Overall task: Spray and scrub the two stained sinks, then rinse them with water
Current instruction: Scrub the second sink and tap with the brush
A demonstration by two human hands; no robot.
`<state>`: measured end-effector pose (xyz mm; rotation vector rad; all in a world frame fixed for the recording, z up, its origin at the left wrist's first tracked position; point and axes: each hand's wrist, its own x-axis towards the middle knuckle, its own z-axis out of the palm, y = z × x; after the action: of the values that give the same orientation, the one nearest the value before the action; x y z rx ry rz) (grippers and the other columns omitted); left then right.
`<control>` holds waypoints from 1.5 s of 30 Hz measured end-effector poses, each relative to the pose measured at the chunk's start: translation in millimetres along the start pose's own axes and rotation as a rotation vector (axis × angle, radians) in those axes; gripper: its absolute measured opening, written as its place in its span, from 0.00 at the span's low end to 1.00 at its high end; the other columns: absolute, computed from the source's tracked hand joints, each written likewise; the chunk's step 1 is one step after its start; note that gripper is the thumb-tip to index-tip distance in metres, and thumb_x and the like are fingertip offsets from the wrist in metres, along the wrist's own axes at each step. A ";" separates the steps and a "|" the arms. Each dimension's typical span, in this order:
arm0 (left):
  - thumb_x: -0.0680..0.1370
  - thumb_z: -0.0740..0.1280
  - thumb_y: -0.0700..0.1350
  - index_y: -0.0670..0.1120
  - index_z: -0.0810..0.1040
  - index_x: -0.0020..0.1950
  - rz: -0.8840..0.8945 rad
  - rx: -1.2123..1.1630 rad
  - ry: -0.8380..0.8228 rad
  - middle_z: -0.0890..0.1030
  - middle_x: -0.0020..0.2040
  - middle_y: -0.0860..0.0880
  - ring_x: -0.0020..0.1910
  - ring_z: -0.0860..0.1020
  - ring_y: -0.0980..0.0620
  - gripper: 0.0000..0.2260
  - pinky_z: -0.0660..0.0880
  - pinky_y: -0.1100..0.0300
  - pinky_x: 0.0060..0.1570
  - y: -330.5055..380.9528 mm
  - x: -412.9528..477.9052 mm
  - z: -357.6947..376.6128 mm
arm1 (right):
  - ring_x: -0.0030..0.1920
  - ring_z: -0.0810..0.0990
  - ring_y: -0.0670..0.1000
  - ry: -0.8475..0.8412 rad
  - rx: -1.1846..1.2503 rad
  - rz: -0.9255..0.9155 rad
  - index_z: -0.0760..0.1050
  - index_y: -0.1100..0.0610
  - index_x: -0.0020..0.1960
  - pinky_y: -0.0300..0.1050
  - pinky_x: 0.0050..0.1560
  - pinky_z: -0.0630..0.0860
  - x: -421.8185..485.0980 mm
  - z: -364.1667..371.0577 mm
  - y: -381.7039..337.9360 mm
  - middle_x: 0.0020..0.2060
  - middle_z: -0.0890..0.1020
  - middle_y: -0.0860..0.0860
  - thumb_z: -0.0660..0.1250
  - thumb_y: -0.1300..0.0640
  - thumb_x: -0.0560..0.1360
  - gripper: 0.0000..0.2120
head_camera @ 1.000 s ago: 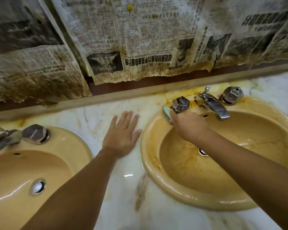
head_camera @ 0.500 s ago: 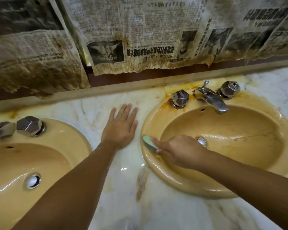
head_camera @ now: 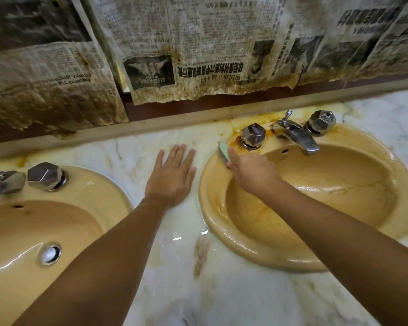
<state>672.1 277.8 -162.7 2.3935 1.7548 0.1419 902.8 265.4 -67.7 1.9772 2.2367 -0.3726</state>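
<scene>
Status: pale green scrub sponge (head_camera: 222, 152) clamped in right hand (head_camera: 252, 171) fingers (head_camera: 233, 156), on the back-left rim of the stained tan oval right sink (head_camera: 210, 208), just short of the faceted chrome tap handle (head_camera: 253, 135). Brown grime beyond fingers and across bowl, so I judge scrub partway, rinse not started. By contrast the tan left sink (head_camera: 99, 182) looks cleaner. Meanwhile left hand (head_camera: 172, 182) lies flat, fingers straight, on white marble surface (head_camera: 222, 290) between sinks.

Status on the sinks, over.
Right hand grips sponge, on right sink rim beside knob. Left hand flat on counter. Bowl stained brown. Nothing blocking.
</scene>
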 end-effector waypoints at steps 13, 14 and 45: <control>0.86 0.40 0.60 0.56 0.44 0.84 -0.009 0.026 -0.019 0.45 0.84 0.53 0.82 0.39 0.53 0.26 0.40 0.44 0.80 2.7 2.2 -0.2 | 0.45 0.74 0.55 -0.080 -0.076 -0.104 0.67 0.52 0.71 0.50 0.41 0.69 13.0 -13.8 -17.9 0.43 0.73 0.51 0.59 0.54 0.85 0.16; 0.86 0.40 0.60 0.56 0.45 0.84 -0.011 0.028 -0.013 0.45 0.84 0.53 0.82 0.39 0.54 0.26 0.40 0.44 0.80 2.3 2.1 -0.2 | 0.45 0.72 0.54 -0.117 -0.064 -0.172 0.67 0.51 0.72 0.50 0.41 0.68 6.1 -12.2 -22.0 0.41 0.70 0.50 0.58 0.52 0.85 0.16; 0.85 0.38 0.61 0.58 0.43 0.84 -0.003 0.056 -0.016 0.44 0.84 0.54 0.82 0.38 0.55 0.26 0.37 0.46 0.80 1.6 0.8 -1.1 | 0.43 0.77 0.55 -0.073 -0.048 0.057 0.67 0.48 0.74 0.48 0.38 0.75 -14.0 -14.4 67.5 0.44 0.78 0.54 0.56 0.47 0.86 0.17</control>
<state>673.7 278.2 -161.3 2.4235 1.7785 0.0737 972.3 263.3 -56.8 1.9649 2.1209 -0.3744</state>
